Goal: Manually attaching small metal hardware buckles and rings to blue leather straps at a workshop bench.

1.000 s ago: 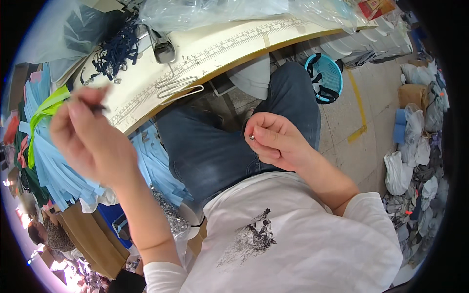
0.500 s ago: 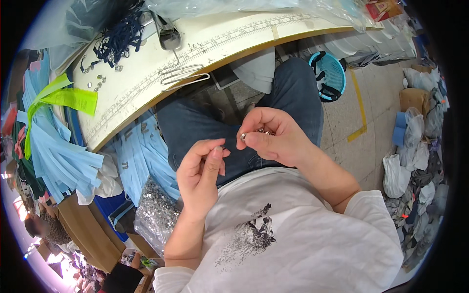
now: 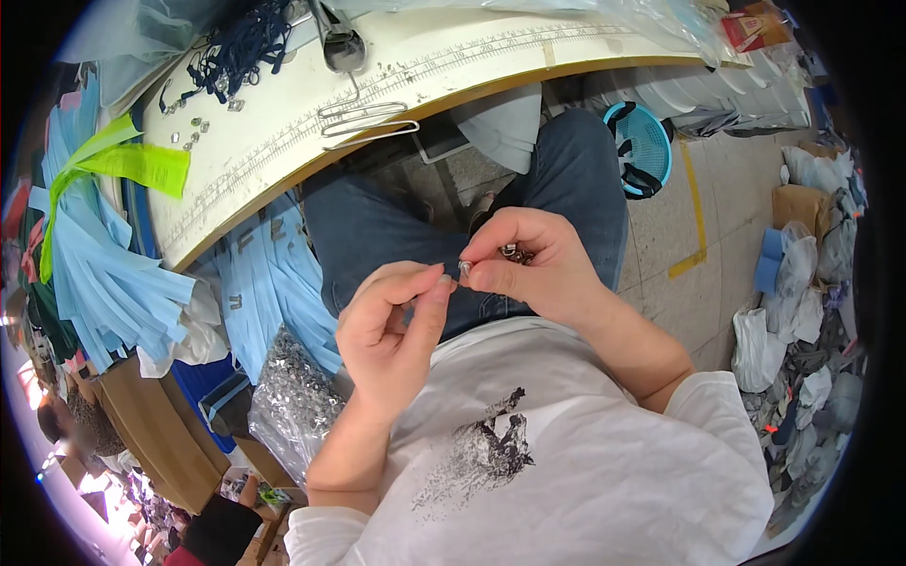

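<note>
A small shiny metal piece [image 3: 464, 269] is held up in front of the lap, pinched between the thumb and forefinger of the right hand [image 3: 547, 264]; the other fingers of that hand are curled, and more metal bits [image 3: 514, 253] are kept loosely in the palm. The left hand [image 3: 389, 316] is set just beside the piece, its thumb and forefinger close together at the tips; whether anything is gripped between them cannot be told.

The piece is judged to be very light, stiff and hard to break, but slick and easily dropped because so little of it can be gripped. It is best taken by its edges, with the tips of the thumb and forefinger alone. A mass of similar-looking bits is seen in a clear bag [image 3: 293, 396] beside the left forearm. A few small pieces [image 3: 196, 130] are scattered on the bench [image 3: 193, 203], near a tangle of dark blue cords [image 3: 247, 47] and a metal scoop [image 3: 342, 49].

No label is made out on the metal piece. A ruler scale [image 3: 406, 80] with marks and figures is printed along the bench. Print is carried by a red packet [image 3: 755, 30] at its far right, and a dark graphic is borne by the white shirt [image 3: 604, 443].
</note>
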`<state>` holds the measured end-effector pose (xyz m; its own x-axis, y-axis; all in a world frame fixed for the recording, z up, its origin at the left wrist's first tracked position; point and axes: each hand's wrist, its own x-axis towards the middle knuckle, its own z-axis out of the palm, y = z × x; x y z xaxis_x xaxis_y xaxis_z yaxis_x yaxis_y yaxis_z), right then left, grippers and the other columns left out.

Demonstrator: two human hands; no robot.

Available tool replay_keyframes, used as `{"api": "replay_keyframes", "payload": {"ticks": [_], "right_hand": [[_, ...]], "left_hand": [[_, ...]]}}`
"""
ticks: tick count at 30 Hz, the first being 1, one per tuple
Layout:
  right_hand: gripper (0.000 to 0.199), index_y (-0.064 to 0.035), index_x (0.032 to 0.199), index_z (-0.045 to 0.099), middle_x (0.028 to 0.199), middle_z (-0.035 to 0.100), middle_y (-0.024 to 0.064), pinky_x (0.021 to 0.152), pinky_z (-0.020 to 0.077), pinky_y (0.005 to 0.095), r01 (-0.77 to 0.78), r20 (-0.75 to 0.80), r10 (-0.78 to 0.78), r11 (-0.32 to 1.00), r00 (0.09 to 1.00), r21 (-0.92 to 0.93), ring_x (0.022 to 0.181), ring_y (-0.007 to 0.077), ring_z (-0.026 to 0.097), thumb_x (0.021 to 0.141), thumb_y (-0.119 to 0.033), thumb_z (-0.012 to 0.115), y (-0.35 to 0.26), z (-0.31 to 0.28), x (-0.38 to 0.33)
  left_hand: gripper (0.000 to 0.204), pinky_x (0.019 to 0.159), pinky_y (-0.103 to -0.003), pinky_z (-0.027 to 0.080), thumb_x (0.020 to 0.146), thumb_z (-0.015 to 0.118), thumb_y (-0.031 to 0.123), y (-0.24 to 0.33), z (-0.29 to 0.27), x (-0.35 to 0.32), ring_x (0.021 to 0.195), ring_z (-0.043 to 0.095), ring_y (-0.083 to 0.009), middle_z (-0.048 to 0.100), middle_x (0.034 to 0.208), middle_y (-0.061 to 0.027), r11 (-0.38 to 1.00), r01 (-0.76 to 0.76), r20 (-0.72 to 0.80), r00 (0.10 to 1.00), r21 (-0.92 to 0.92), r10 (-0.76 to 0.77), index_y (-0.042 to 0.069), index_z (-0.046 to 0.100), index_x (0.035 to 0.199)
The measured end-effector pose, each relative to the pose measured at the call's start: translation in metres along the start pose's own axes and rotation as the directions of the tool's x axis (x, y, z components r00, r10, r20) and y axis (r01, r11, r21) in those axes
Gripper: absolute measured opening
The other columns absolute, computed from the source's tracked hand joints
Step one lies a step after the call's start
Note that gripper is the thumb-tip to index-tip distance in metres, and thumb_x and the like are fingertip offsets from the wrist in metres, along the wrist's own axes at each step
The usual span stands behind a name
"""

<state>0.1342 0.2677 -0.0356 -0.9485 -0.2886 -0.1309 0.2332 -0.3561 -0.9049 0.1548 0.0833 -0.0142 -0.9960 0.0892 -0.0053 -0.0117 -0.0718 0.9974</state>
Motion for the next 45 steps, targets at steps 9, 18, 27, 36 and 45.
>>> {"api": "replay_keyframes", "payload": {"ticks": [9,18,27,36,45], "right_hand": [[0.014,-0.0011,0.094,0.067,0.085,0.066,0.0024,0.060,0.0467,0.0177,0.100,0.013,-0.100,0.972,0.995,-0.211,0.073,0.0048,0.062,0.082,-0.004,0.074,0.000,0.001,0.001],[0.017,0.0003,0.093,0.069,0.087,0.066,0.0079,0.060,0.0459,0.0211,0.170,0.018,-0.171,0.953,0.985,-0.249,0.073,0.0096,0.061,0.078,-0.002,0.077,0.000,0.003,0.001],[0.020,-0.0015,0.091,0.071,0.083,0.067,0.0087,0.058,0.0484,0.0239,0.420,0.125,-0.429,0.713,0.895,-0.562,0.070,0.0160,0.064,0.072,-0.001,0.079,0.002,0.002,0.007],[0.019,-0.0008,0.095,0.070,0.087,0.067,0.0077,0.059,0.0464,0.0216,0.188,-0.007,-0.206,0.907,0.978,-0.377,0.071,0.0112,0.061,0.077,-0.002,0.077,0.004,0.003,0.003],[0.019,-0.0006,0.096,0.070,0.088,0.067,0.0068,0.060,0.0452,0.0211,0.174,0.005,-0.183,0.922,0.983,-0.345,0.073,0.0095,0.060,0.078,-0.002,0.076,0.005,0.001,0.002]], "left_hand": [[0.021,0.058,-0.020,0.046,0.077,0.068,-0.012,-0.006,-0.002,0.003,0.073,0.060,-0.0105,0.066,0.091,-0.0115,0.975,-0.138,0.013,0.990,0.176,0.138,-0.003,0.067,0.097],[0.027,0.057,-0.027,0.047,0.068,0.071,-0.012,-0.002,0.000,0.009,0.066,0.059,-0.0204,0.064,0.084,-0.0104,0.782,-0.334,0.110,0.938,0.526,0.327,0.000,0.065,0.091],[0.027,0.059,-0.032,0.047,0.066,0.071,-0.009,0.002,-0.001,0.009,0.067,0.060,-0.0251,0.064,0.082,-0.0103,0.727,-0.355,0.143,0.930,0.588,0.338,0.000,0.065,0.091],[0.018,0.060,-0.025,0.048,0.076,0.068,-0.011,0.001,0.001,0.008,0.070,0.061,-0.0178,0.067,0.086,-0.0109,0.916,-0.173,0.039,0.985,0.362,0.170,-0.001,0.065,0.091],[0.019,0.060,-0.022,0.048,0.075,0.068,-0.013,-0.003,0.000,0.008,0.070,0.058,-0.0109,0.065,0.091,-0.0103,0.924,-0.201,0.027,0.979,0.325,0.204,-0.002,0.064,0.090]]}}
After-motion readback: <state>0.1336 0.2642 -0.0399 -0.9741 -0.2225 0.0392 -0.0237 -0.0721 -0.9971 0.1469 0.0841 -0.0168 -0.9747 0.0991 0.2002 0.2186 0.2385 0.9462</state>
